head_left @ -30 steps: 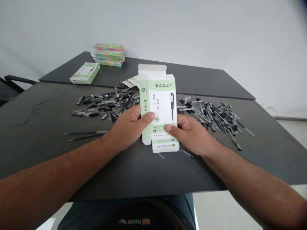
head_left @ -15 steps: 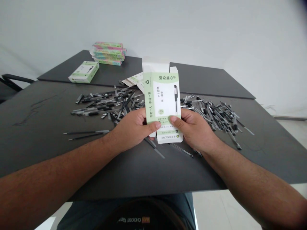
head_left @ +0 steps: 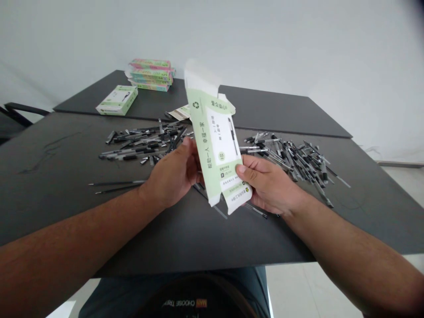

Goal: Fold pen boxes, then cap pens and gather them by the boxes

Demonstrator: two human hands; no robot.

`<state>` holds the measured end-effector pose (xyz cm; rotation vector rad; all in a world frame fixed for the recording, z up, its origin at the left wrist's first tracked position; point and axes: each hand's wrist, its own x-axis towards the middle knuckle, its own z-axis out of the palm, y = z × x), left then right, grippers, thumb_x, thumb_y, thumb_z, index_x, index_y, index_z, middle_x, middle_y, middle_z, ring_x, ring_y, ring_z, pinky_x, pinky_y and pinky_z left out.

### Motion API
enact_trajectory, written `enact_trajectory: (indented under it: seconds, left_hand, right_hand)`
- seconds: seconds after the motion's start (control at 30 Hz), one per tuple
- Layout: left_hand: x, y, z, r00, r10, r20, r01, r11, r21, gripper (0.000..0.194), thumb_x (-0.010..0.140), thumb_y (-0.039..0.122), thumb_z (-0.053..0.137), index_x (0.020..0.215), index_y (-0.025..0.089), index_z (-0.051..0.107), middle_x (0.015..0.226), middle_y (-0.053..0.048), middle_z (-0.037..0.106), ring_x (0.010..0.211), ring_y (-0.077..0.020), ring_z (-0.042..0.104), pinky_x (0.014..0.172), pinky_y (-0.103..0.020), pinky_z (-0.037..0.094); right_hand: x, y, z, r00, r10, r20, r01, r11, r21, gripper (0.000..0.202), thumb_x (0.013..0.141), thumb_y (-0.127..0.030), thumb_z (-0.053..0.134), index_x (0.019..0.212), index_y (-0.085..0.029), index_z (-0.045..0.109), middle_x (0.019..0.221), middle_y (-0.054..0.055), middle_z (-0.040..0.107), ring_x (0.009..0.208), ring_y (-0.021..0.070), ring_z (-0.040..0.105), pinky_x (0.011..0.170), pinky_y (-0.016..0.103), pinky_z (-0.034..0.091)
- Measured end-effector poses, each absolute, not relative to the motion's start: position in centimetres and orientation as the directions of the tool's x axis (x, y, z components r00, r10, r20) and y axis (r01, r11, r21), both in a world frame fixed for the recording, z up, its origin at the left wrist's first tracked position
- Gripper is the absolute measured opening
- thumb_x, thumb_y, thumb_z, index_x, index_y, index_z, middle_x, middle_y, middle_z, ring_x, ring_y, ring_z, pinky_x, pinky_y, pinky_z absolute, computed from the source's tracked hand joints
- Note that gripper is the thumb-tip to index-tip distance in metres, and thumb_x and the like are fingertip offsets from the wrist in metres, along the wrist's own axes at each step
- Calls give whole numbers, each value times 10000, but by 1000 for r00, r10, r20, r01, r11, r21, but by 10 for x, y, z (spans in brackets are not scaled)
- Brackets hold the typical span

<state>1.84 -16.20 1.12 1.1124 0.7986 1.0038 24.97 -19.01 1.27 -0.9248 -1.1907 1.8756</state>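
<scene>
A green and white pen carton (head_left: 215, 137) is held tilted over the table, with its end flaps out at top and bottom. My right hand (head_left: 265, 181) pinches its lower right side, thumb on the printed front. At the carton's left edge is my left hand (head_left: 177, 172), its fingers bent and partly hidden behind the card, so its hold cannot be made out. Black and clear pen parts lie behind the hands, in a left pile (head_left: 142, 143) and a right pile (head_left: 298, 161).
On the dark table (head_left: 198, 247), a closed green and white box (head_left: 116, 100) lies at the back left. Behind it is a stack of colourful boxes (head_left: 151, 75). Flat card pieces (head_left: 179, 112) lie behind the carton. A black chair (head_left: 26, 108) stands at the left.
The carton has turned and tilted, its top moving left and its side panel facing me more. My left thumb has come off the front, and the left hand has shifted slightly left.
</scene>
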Motion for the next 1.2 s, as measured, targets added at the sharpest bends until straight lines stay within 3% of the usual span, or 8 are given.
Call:
enact_trajectory:
  seconds: [0.13,0.23,0.33,0.5,0.67,0.93,1.07,1.2]
  left_hand:
    - [17,-162,10,512,850,-124,-346,336,876,618,794,474,1060,1332,245,860,1369,-120,886,1269,-378,845,1005,-450,730]
    - [16,-163,13,600,793,-107,-340,373,863,597,738,491,1121,1239,262,890,1360,-121,886,1273,-366,847,1021,-441,727]
    - [16,-163,17,611,790,-52,-360,336,870,566,631,559,1176,994,244,877,1128,-91,898,1030,-306,870,899,-405,739]
    - [15,-161,15,614,788,30,-390,271,880,397,836,522,1078,908,233,817,879,-41,836,740,-231,789,766,-422,728]
    - [14,-153,11,396,918,19,-453,177,874,394,836,405,1075,1105,205,868,1222,-115,909,1076,-314,864,1023,-503,728]
    - [18,-150,16,240,970,-32,-403,129,906,415,814,313,1037,1167,179,864,1332,-147,899,1304,-455,826,1148,-702,678]
    - [18,-150,13,235,971,-30,-375,120,919,396,853,324,1008,1178,169,844,1319,-149,898,1234,-424,845,1056,-631,726]
    - [17,-151,7,254,966,-48,-273,119,955,402,918,416,960,1199,167,816,1198,-157,903,882,-315,851,680,-396,695]
  right_hand:
    - [244,-196,15,-616,751,-239,-230,-462,-857,477,888,-637,1012,1081,-242,825,994,53,894,745,184,799,659,300,711]
    - [242,-197,10,-678,704,-211,-278,-512,-813,438,928,-582,1012,1078,-217,821,987,47,891,833,164,838,834,287,741]
    - [242,-196,9,-719,666,-198,-294,-550,-782,415,942,-541,1017,1076,-204,815,985,34,881,840,137,843,885,258,734]
    - [243,-196,16,-694,687,-214,-275,-528,-803,446,902,-508,1054,1150,-214,829,924,0,848,767,138,831,715,238,723]
    - [242,-191,17,-494,861,-122,-316,-308,-897,431,801,-502,1109,988,-229,833,916,24,870,741,149,795,704,252,712]
    - [247,-182,11,-313,946,-83,-351,-196,-916,461,1042,-659,776,995,-201,795,885,74,832,724,201,759,621,327,713]
    - [248,-182,7,-293,954,-61,-224,-131,-966,474,1002,-674,860,1059,-207,804,921,63,840,739,189,768,607,298,690]
    - [251,-181,6,-303,953,-30,5,-30,-1000,429,1052,-606,839,1178,-196,838,944,54,871,648,156,758,569,267,653]
